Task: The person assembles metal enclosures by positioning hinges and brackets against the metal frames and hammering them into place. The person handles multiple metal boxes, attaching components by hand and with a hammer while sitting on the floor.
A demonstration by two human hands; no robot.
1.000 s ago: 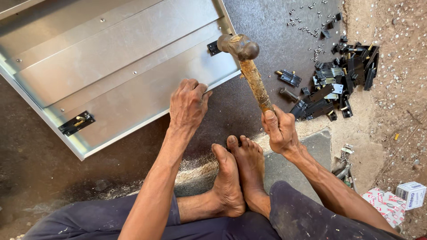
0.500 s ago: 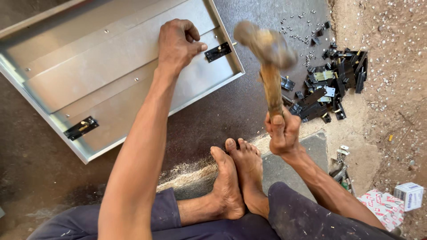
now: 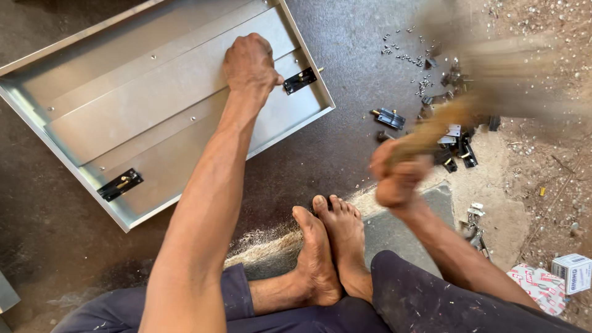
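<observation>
A grey sheet-metal panel (image 3: 123, 117) is lying flat on the dark floor, tilted across the upper left of the view, with folded-up edges and raised ribs running along its length. Two black latches are sitting on it: one (image 3: 300, 80) near its right corner, the other (image 3: 121, 184) near its lower left edge.

The panel is working like a shallow tray, holding only the latches. On the floor to the right, a heap of black hardware (image 3: 453, 132) is lying well apart from the panel, with small screws (image 3: 404, 55) scattered above it. Two small cartons (image 3: 555, 280) are sitting at the lower right.

The left hand (image 3: 250, 65) is pressing down on the panel as a closed fist, its thumb side touching the right latch. The right hand (image 3: 398, 176) is clenching the wooden handle of a hammer (image 3: 468, 102), which is streaking as a blur over the hardware; its head is too blurred to make out. Two bare feet (image 3: 327, 246) are resting between the arms.
</observation>
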